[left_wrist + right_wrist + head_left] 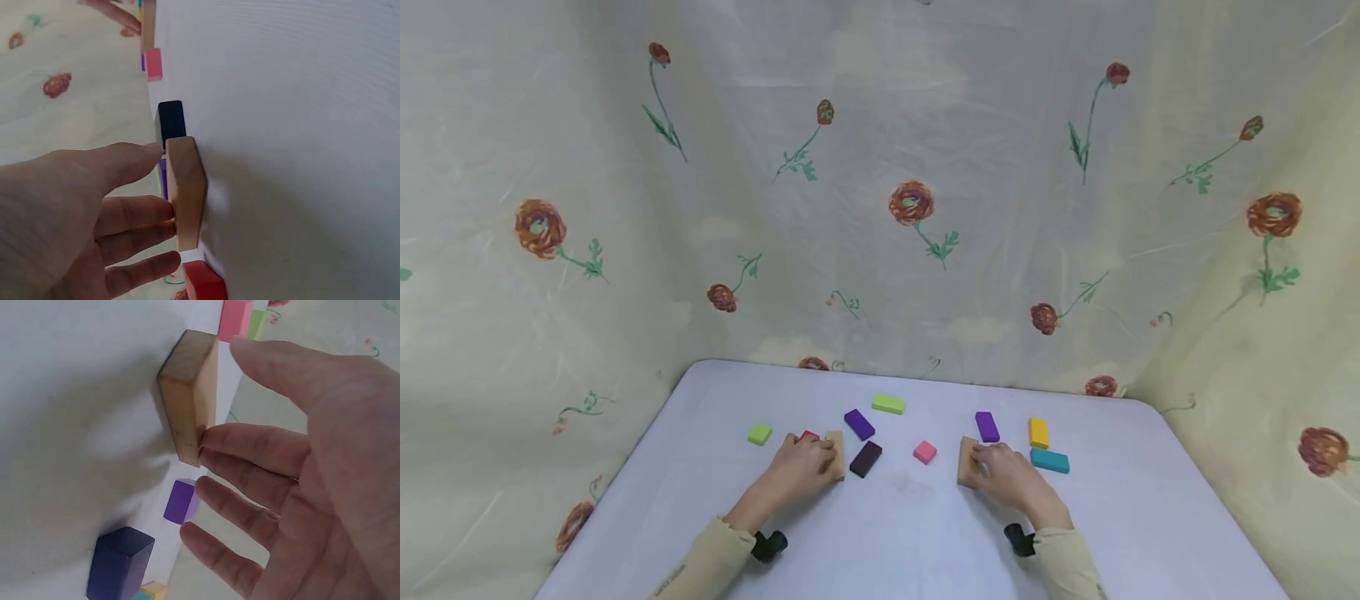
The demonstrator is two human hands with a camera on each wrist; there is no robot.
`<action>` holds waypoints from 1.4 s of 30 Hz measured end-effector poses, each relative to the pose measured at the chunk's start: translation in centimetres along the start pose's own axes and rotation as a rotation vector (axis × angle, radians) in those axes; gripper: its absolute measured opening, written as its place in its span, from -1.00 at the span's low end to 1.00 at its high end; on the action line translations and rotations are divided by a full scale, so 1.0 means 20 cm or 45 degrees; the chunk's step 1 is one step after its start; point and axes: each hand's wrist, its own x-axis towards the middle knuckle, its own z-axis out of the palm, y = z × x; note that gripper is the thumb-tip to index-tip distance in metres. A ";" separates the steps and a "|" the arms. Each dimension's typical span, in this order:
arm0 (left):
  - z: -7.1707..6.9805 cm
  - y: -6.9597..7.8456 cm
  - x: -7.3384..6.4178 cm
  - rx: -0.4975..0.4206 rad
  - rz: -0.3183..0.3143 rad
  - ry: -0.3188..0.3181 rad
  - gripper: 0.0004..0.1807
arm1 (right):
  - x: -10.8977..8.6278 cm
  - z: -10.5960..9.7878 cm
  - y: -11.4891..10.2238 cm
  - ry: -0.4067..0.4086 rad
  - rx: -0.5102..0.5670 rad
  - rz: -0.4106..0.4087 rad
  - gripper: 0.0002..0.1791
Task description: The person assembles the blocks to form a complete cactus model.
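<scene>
My left hand (802, 465) is over a plain wooden block (835, 456) on the white table. In the left wrist view its fairly straight fingertips touch that block's upper side, with the thumb at one end. My right hand (1000, 472) reaches down to a second wooden block (967, 461); the right wrist view has two fingertips at its edge and the thumb apart from it. A red block (205, 281) lies beside the left hand, mostly covered in the head view. Close to the right hand are a purple block (181, 501) and a dark blue block (120, 564).
Between the hands lie a black block (866, 459) and a pink block (925, 452). Farther back are a purple block (859, 424) and a long green block (888, 404). A small green block (759, 433) sits left; yellow (1038, 432) and teal blocks (1049, 461) sit right.
</scene>
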 end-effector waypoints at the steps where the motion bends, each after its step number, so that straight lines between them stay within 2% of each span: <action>1: 0.01 0.00 -0.01 0.002 -0.001 -0.003 -0.66 | 0.00 0.01 0.00 0.001 -0.001 -0.001 -0.54; 7: 0.02 -0.01 -0.03 -0.043 0.011 0.022 -0.63 | 0.01 0.02 0.00 0.022 -0.002 -0.005 -0.52; 11: 0.02 -0.02 -0.03 -0.078 -0.003 -0.006 -0.62 | 0.01 0.02 0.00 0.033 -0.009 -0.007 -0.47; 19: 0.01 -0.01 -0.03 -0.072 -0.026 -0.061 -0.56 | 0.00 0.02 0.01 0.067 -0.017 -0.032 -0.44; 28: 0.01 -0.02 -0.07 -0.003 0.022 -0.071 -0.52 | 0.01 0.02 0.01 0.072 -0.031 -0.028 -0.45; 35: 0.00 -0.02 -0.10 -0.014 0.082 -0.092 -0.52 | 0.01 0.02 0.02 0.046 -0.006 0.016 -0.41; 42: -0.03 0.04 -0.16 -0.005 0.158 -0.162 -0.54 | 0.01 0.02 0.02 0.043 0.002 0.025 -0.40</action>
